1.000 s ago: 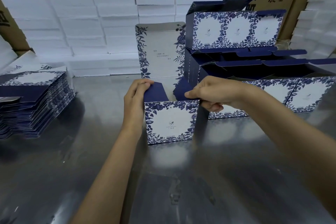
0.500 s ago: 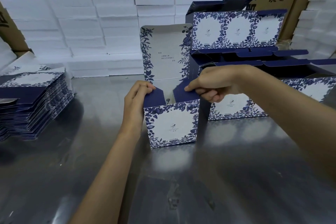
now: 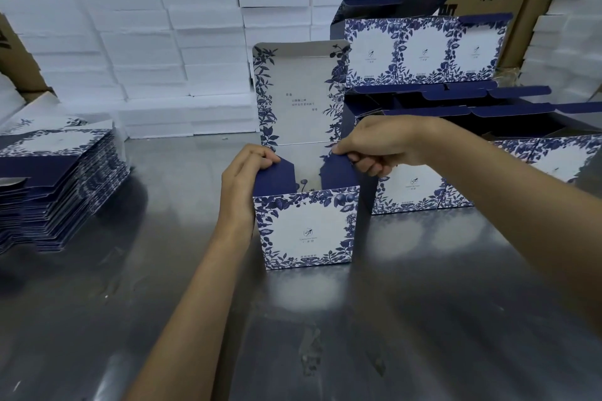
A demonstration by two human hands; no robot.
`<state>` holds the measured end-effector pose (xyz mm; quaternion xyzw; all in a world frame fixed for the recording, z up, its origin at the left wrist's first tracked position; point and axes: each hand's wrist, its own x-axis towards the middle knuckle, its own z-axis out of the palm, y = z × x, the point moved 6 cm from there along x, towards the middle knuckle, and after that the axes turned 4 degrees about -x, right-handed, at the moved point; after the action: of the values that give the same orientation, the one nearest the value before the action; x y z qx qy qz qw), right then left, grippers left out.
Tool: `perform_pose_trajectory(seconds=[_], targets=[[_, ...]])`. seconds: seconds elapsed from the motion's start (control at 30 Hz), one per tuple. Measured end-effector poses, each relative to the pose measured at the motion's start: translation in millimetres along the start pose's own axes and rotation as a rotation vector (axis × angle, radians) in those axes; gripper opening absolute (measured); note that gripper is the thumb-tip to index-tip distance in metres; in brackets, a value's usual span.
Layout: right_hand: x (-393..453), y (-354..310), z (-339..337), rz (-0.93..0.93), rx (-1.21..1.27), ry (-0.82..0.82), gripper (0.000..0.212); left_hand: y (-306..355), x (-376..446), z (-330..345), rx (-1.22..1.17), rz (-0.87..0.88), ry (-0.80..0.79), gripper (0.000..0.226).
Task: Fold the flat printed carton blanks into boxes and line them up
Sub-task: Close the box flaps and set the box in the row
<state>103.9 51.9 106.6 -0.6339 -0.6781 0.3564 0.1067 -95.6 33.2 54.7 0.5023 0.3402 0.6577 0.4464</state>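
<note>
Head view: carton (image 3: 306, 231) stood upright mid-table, lid (image 3: 294, 98) raised, 2 dust flaps being folded inward.
Left hand (image 3: 242, 179) pinched the left flap (image 3: 277, 177); right hand (image 3: 374, 148) pinched the right flap (image 3: 337, 172). Printed front faced the near edge, long axis vertical. Next move likely: press both flaps flat, close the lid, then align with finished boxes (image 3: 423, 49) toward the far right corner.

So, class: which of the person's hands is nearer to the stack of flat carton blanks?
Left. The left hand grips the box's left flap, on the side facing the stack of flat carton blanks; the right hand pinches the right flap, farther away.
</note>
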Motion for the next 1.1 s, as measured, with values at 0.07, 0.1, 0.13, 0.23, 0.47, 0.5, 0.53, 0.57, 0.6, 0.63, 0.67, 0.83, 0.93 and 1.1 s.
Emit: perform_pose_trajectory(seconds=[0.07,0.1,0.13,0.23,0.47,0.5,0.53,0.57,0.6,0.63,0.67,0.83,0.93,1.1], targets=[[-0.4,0.6,0.4,-0.007,-0.013,-0.012,0.046,-1.3,-1.7,0.4,-0.015,-0.031,0.015,0.020],[-1.6,0.2,-0.1,-0.008,-0.029,-0.013,0.046,-2.7,-3.0,-0.5,-0.037,-0.057,0.027,0.015],[-2.2,-0.1,-1.8,-0.011,-0.046,0.005,0.046,-4.6,-4.3,-1.2,-0.065,-0.089,0.042,0.017],[-5.7,-0.2,-7.1,-0.060,-0.060,0.152,0.041,-7.9,-4.2,-4.9,-0.105,-0.140,0.061,0.047],[-15.4,14.5,5.2,-0.222,0.379,0.187,0.052,-4.2,-2.5,-2.9,-0.081,-0.154,0.027,0.038],[-15.8,16.1,6.8,-0.242,0.432,0.193,0.048,-5.8,-2.6,-3.1,-0.091,-0.170,0.018,0.035],[-16.1,17.6,8.4,-0.257,0.474,0.208,0.041,-6.5,-3.0,-2.8,-0.106,-0.181,0.006,0.029],[-16.9,18.2,9.8,-0.276,0.491,0.223,0.036,-6.6,-4.0,-2.0,-0.132,-0.184,-0.008,0.023],[-17.8,18.4,11.4,-0.294,0.488,0.235,0.036,-5.9,-4.5,-1.7,-0.148,-0.180,-0.015,0.019],[-18.4,19.7,12.3,-0.303,0.472,0.249,0.037,-4.8,-4.6,-2.2,-0.158,-0.169,-0.014,0.018],[-19.5,20.8,12.9,-0.298,0.452,0.271,0.040,-4.0,-3.9,-3.4,-0.146,-0.156,-0.001,0.018],[-19.6,18.9,8.5,-0.272,0.356,0.369,0.035,-1.4,-3.3,-5.8,0.075,-0.095,0.022,0.008],[-21.5,1.7,5.3,-0.287,0.225,0.357,0.030,7.9,4.2,-4.4,0.192,-0.212,-0.030,0.012],[-2.8,-33.0,15.8,-0.239,0.140,0.320,0.020,36.7,16.3,27.7,0.553,-0.448,-0.149,0.003]])
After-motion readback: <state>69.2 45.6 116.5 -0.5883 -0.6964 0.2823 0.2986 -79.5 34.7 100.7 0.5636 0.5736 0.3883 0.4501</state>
